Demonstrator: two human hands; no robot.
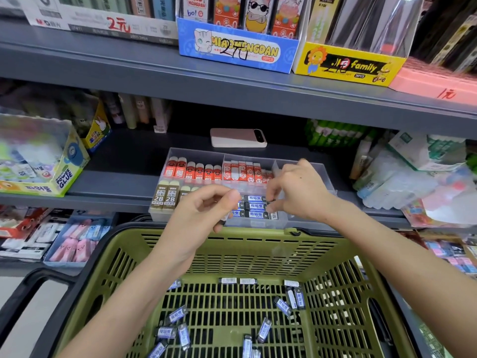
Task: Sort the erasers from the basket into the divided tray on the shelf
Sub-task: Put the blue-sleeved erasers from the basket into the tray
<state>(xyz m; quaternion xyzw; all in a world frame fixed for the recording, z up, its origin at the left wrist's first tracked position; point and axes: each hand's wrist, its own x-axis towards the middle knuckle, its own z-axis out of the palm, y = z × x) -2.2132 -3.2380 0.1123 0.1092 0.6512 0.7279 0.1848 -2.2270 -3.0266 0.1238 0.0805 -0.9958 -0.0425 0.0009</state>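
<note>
right hand (299, 192) pinches eraser (254, 205) in tray (160, 215) | left hand (204, 210) curled, hold unclear

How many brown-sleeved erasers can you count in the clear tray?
4 brown-sleeved erasers, front left in the tray: two showing 2B, two to their right partly behind the left hand; more may be hidden.

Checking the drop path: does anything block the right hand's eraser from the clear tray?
Nothing visible. The right hand pinches the blue-sleeved eraser at the blue stack in the clear plastic divided tray; the left hand is beside it.
</note>
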